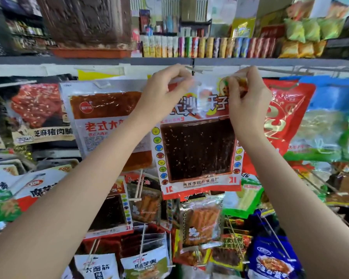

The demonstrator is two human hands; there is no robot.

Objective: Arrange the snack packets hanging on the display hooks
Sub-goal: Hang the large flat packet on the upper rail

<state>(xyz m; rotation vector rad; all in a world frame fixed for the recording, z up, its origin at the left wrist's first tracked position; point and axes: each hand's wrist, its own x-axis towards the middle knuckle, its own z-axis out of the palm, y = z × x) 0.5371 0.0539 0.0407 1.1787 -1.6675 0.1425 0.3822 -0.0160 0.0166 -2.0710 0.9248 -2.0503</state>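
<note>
Both hands pinch the top edge of a spicy snack packet (pixel 197 150): the left hand (pixel 161 93) at its upper-left corner, the right hand (pixel 248 99) at its upper-right. The packet hangs flat, long axis vertical, directly below the display hook (pixel 193 70), which sits midway between the hands, equally near both.

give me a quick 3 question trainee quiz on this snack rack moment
1. True or false: both hands pinch the top edge of the red-bordered packet with the dark sesame-speckled window.
2. Which packet hangs directly beside it on the person's left? A) silver packet with an orange-brown slab B) blue noodle bag C) green pouch
3. Fill in: the row of colourful snack tubes stands on the shelf ___ the hooks.

Key: 1 true, left hand and right hand; 2 A; 3 above.
</note>
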